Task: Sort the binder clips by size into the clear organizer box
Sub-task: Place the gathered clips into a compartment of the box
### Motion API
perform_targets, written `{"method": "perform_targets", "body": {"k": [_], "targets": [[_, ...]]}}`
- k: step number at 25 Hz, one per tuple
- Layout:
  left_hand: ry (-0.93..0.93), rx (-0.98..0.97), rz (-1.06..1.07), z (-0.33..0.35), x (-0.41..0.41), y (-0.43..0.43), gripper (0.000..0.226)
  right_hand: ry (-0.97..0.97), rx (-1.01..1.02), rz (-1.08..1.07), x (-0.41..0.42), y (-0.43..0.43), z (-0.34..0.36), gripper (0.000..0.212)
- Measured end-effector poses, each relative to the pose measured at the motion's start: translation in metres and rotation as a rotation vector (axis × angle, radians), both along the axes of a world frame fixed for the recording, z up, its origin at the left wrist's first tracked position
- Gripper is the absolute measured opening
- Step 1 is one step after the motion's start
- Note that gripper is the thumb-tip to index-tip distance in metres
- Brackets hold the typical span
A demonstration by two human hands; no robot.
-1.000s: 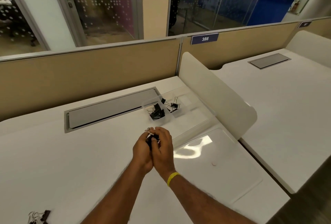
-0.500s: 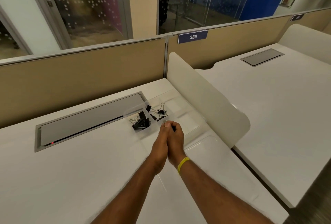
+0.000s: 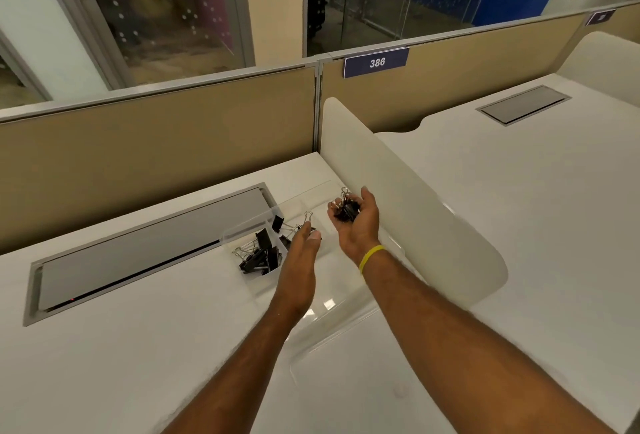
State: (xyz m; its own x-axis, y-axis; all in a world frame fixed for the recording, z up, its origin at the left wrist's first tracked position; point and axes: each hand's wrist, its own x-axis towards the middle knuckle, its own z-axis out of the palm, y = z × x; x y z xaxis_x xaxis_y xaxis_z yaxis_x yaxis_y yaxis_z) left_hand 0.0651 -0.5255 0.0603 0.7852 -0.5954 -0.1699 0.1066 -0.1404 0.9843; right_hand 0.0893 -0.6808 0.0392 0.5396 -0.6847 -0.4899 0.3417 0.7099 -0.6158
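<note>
Clips held over the organizer; the sorting drop turns on which compartment lies under each hand.

On the white desk [image 3: 121, 347], the clear organizer box [image 3: 242, 231] has large black binder clips [image 3: 261, 255] piled in its near-left compartment. The left hand [image 3: 300, 260] hovers just right of that pile, thumb and fingers pinching what appears to be one small clip [image 3: 307, 217], its wire handles pointing up and away. The right hand [image 3: 356, 222], farther right and nearer the white divider panel [image 3: 415, 211], is cupped palm-up around a bunch of small clips [image 3: 344, 208]. Judged: the left hand is nearer the compartments; its drop point lies directly below.
</note>
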Motion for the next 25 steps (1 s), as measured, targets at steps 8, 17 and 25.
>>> {"method": "perform_targets", "body": {"k": [8, 17, 25], "targets": [[-0.096, 0.078, 0.09, -0.027, 0.016, 0.026, 0.036, 0.265, -0.419, 0.16, 0.02, -0.02, -0.021, 0.042], [-0.259, 0.163, 0.083, -0.041, 0.021, 0.045, 0.027, 0.562, -1.324, 0.634, -0.002, 0.009, -0.045, 0.045], [-0.297, 0.226, 0.098, -0.04, 0.017, 0.066, 0.044, 0.813, -1.707, 0.826, -0.006, 0.034, -0.057, 0.062]]}}
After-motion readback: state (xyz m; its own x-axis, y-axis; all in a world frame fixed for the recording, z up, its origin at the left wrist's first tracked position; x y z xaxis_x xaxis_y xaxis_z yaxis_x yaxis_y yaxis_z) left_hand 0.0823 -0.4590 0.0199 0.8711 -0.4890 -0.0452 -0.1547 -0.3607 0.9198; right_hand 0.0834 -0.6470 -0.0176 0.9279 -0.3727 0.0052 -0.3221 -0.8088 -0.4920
